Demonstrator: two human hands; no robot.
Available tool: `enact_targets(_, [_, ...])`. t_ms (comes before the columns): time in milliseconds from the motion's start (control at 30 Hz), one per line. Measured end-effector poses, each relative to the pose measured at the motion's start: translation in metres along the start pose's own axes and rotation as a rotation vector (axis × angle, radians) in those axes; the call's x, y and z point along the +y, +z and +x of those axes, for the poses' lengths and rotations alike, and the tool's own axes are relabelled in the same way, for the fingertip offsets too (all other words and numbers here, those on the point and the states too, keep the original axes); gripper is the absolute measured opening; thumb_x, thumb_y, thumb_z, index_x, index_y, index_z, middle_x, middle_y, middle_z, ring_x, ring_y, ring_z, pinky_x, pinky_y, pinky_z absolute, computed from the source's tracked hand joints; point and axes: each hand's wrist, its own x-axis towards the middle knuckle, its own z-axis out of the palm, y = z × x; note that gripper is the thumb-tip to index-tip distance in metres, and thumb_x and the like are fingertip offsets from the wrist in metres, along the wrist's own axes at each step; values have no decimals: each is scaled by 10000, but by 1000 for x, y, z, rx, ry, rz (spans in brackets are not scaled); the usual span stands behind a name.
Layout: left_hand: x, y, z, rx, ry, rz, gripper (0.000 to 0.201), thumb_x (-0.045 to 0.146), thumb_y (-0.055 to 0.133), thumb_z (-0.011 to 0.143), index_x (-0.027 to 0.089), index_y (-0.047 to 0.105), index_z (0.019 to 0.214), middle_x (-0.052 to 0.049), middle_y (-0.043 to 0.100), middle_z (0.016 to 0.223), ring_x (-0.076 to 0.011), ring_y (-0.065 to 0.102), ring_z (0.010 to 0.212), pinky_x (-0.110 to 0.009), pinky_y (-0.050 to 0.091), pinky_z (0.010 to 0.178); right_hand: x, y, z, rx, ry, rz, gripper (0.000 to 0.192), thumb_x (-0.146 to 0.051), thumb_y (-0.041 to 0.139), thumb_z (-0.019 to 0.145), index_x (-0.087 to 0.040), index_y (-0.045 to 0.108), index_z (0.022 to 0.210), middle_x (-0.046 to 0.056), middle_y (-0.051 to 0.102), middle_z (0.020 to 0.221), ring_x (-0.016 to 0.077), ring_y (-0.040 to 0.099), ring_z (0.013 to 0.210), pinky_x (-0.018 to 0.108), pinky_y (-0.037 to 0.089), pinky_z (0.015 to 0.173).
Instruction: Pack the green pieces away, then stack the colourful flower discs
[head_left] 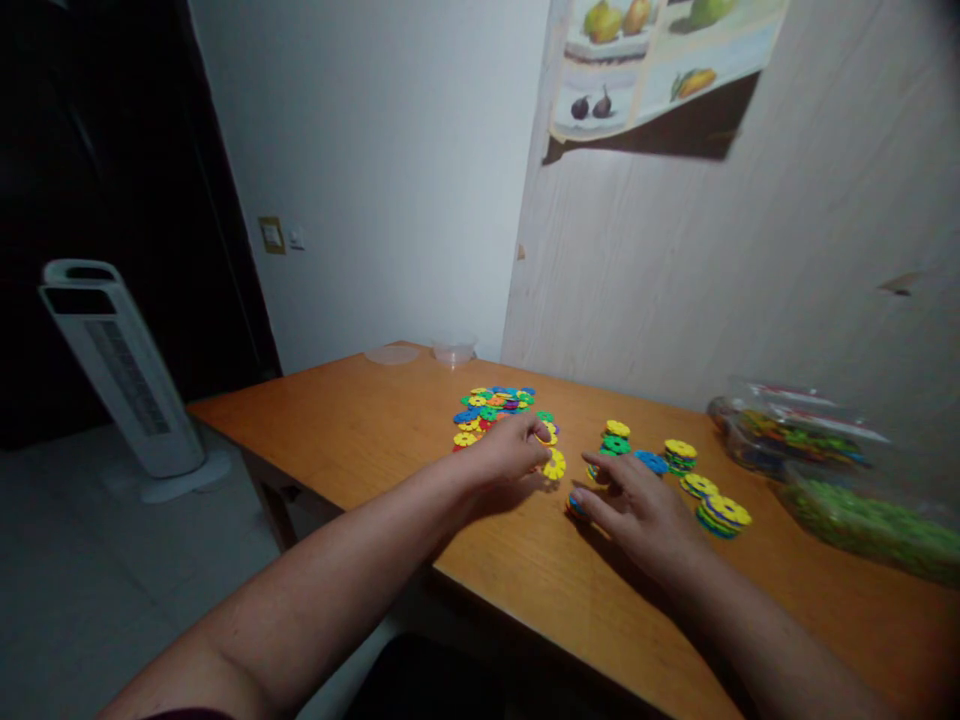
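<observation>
My left hand [514, 447] is closed in a pinch beside a loose pile of coloured flower-shaped discs [495, 398]. At its fingertips a yellow flower-shaped disc [554, 464] stands tilted, its face turned toward me. To the right, my right hand [637, 500] hovers low with thumb and fingers apart. Its thumb is next to a small stack of discs [576, 505], partly covered by the hand; whether they touch I cannot tell. Just beyond its fingers are a green-topped stack [616, 445] and a blue disc [651, 461].
More yellow-topped stacks [724, 514] stand right of my right hand. Clear bags of pieces [802, 435] and a container of green pieces [877, 515] are at the table's right. A clear tub [453, 348] and lid [391, 355] sit at the far corner. A tower fan [124, 370] stands left.
</observation>
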Motion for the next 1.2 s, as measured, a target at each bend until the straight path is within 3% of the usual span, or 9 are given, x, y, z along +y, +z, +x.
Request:
enact_targets(200, [18, 19, -17, -117, -69, -253, 252, 68, 568, 732, 178, 530, 956, 57, 502, 679, -72, 462, 540, -191, 333, 511, -2, -5, 1, -46, -73, -29, 348, -422, 622, 869, -250, 676, 1167, 73, 692, 1025, 239, 618, 925, 358, 477, 773])
enact_targets(300, [15, 18, -14, -97, -40, -259, 188, 114, 582, 756, 180, 526, 923, 52, 511, 692, -75, 475, 560, -192, 341, 523, 0, -7, 2, -28, -33, -67, 316, -442, 631, 842, -244, 703, 1078, 71, 692, 957, 234, 609, 860, 343, 451, 717])
enact_targets(500, [-9, -10, 3, -3, 108, 91, 52, 128, 551, 752, 171, 564, 778, 16, 589, 738, -121, 536, 697, -215, 373, 592, -2, -10, 0, -72, 75, -184, 298, -479, 657, 805, -244, 703, 983, 50, 681, 867, 213, 590, 759, 303, 360, 611])
enact_targets(633, [-20, -35, 2, 11, 91, 390, 80, 172, 536, 753, 182, 615, 753, 10, 604, 719, -145, 533, 696, -242, 371, 608, -6, -10, -2, -136, 107, -212, 251, -489, 627, 829, -245, 688, 836, 51, 680, 808, 194, 575, 672, 291, 294, 545])
enact_targets(867, [-24, -45, -8, 6, 28, 763, 318, 530, 655, 733, 247, 715, 865, -69, 686, 938, -297, 583, 975, -395, 435, 835, 0, -8, -1, -90, 164, -160, 420, -576, 596, 837, -251, 690, 1087, 64, 708, 862, 238, 640, 736, 324, 388, 591])
enact_targets(1033, [-28, -41, -10, -21, 6, 811, 312, 524, 657, 745, 243, 719, 865, -99, 681, 1012, -329, 551, 1065, -471, 411, 920, 7, -4, 0, -62, 124, -149, 441, -578, 554, 869, -232, 693, 1104, 77, 702, 859, 241, 634, 727, 346, 420, 608])
enact_targets(1200, [-29, -39, -5, 49, 14, 662, 145, 345, 661, 758, 233, 660, 851, -24, 677, 890, -239, 582, 937, -378, 424, 871, 6, -4, 2, -35, 105, -146, 392, -541, 553, 880, -229, 707, 1060, 75, 695, 852, 243, 637, 744, 347, 438, 618])
